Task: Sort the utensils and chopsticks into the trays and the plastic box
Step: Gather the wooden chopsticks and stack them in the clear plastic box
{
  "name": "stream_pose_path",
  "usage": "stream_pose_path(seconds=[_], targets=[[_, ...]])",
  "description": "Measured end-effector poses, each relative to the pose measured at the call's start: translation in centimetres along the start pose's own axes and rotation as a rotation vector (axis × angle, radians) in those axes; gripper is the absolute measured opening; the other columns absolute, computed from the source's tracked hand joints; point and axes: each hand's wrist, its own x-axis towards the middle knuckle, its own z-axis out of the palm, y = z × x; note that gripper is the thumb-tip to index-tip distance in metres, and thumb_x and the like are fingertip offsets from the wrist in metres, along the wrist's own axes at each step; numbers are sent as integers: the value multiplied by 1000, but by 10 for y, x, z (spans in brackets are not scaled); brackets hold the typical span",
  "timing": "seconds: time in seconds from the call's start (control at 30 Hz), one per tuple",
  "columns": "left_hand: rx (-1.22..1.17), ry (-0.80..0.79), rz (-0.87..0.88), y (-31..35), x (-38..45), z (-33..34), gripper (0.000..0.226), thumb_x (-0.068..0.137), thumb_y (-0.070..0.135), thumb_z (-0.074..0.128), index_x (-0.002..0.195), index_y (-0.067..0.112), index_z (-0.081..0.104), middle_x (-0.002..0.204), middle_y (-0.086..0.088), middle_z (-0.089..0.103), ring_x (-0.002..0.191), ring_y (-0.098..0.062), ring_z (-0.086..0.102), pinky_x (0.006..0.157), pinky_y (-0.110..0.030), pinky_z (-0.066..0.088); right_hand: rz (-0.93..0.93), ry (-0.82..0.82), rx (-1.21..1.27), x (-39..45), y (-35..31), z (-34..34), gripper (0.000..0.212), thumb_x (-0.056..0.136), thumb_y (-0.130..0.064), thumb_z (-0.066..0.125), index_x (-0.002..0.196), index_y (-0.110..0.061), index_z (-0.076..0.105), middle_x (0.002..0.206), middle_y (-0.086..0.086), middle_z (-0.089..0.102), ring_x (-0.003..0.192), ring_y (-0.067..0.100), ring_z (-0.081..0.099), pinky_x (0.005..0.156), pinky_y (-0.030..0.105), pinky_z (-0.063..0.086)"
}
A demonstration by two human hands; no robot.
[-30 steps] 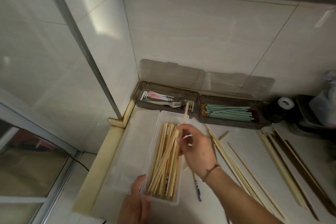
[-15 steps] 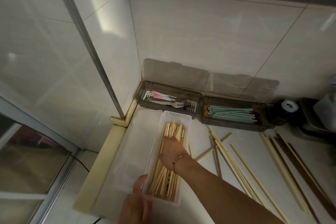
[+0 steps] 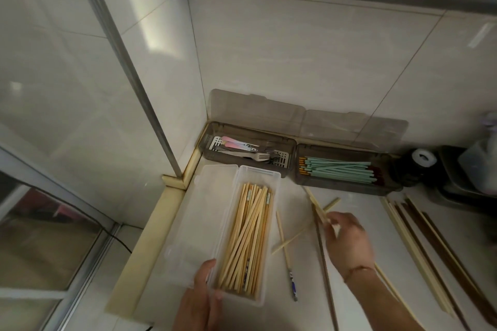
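A clear plastic box (image 3: 271, 177) on the counter holds several pale wooden chopsticks (image 3: 248, 239); its lid lies open to the left. My left hand (image 3: 200, 301) grips the box's near left corner. My right hand (image 3: 349, 244) is over the counter right of the box, its fingertips pinched on the end of a pale chopstick (image 3: 318, 208). Loose chopsticks (image 3: 285, 247) lie crossed between box and hand. At the back, one grey tray (image 3: 212, 154) holds forks and other utensils (image 3: 250, 152); the grey tray (image 3: 298, 177) next to it holds teal chopsticks (image 3: 338, 170).
Long pale and dark brown chopsticks (image 3: 430, 255) lie on the counter's right side. A black roll (image 3: 419, 162) and a dark container (image 3: 462, 180) stand at the back right. Tiled walls close the corner; the counter edge drops off on the left.
My right hand left the box, where it had set chopsticks down, and moved right onto the loose chopsticks. My left hand stayed on the box's corner.
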Motion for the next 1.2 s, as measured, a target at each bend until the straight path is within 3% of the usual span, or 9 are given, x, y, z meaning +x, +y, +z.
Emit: stream_pose_path(seconds=[0.1, 0.2, 0.5, 0.63, 0.77, 0.83, 0.97, 1.07, 1.2], targets=[[79, -31, 66, 0, -7, -3, 67, 92, 39, 39, 148, 27, 6, 129, -11, 54, 113, -25, 58, 85, -19, 45, 172, -164, -180, -3, 34, -3, 17, 91, -19, 57, 106, -15, 65, 103, 5, 54, 75, 25, 62, 71, 36, 55], [139, -4, 188, 2, -10, -3, 89, 67, 66, 29, 143, 21, 23, 124, 3, 41, 123, -29, 51, 91, -22, 34, 199, -197, -239, -10, 45, 1, 16, 93, -23, 54, 103, -17, 65, 94, 2, 49, 66, 21, 57, 62, 32, 52], [163, 135, 358, 2, -20, 1, 57, 73, 67, 26, 126, 46, 27, 102, 5, 52, 90, -26, 64, 70, -28, 40, 276, -221, -252, -12, 44, 0, 14, 95, -27, 49, 98, -20, 61, 91, 0, 51, 73, 21, 56, 66, 32, 51], [167, 129, 416, -1, -19, 0, 52, 74, 67, 24, 123, 50, 26, 103, -2, 61, 81, -11, 58, 68, -25, 40, 287, -178, -123, -11, 36, -13, 11, 95, -21, 47, 89, -20, 57, 90, 3, 58, 72, 21, 56, 68, 38, 53], [164, 143, 415, -4, -20, 1, 56, 77, 66, 23, 129, 46, 25, 113, -16, 64, 94, -21, 62, 72, -23, 38, 143, -87, 39, -16, 1, -26, 16, 93, -13, 52, 104, -24, 47, 74, -3, 61, 62, 15, 58, 56, 35, 53], [156, 129, 412, -3, -21, 2, 63, 76, 66, 22, 134, 40, 26, 109, -18, 65, 92, -24, 63, 70, -23, 39, -8, -65, 130, -23, -29, -29, 26, 92, -10, 54, 107, -31, 50, 77, -10, 60, 64, 5, 59, 55, 22, 52], [142, 128, 409, 2, -24, 0, 69, 73, 72, 18, 134, 39, 26, 84, 16, 58, 71, 4, 56, 61, -10, 39, -280, -181, 196, -38, -92, -12, 20, 90, -18, 55, 96, -34, 65, 90, -21, 62, 77, -6, 61, 72, 10, 52], [112, 145, 431, 8, -27, -1, 75, 68, 88, 14, 128, 45, 24, 99, 33, 45, 79, 15, 49, 64, -7, 35, -398, -247, 34, -45, -121, 12, 24, 85, -25, 47, 86, -29, 70, 82, -15, 69, 84, 5, 60, 87, 24, 46], [68, 135, 420, 9, -28, -2, 78, 69, 90, 12, 128, 42, 30, 104, 5, 61, 88, -6, 58, 66, -13, 36, -379, -357, -281, -43, -140, 42, 35, 77, -33, 30, 76, -24, 64, 72, -7, 63, 86, 18, 53, 99, 44, 33]])
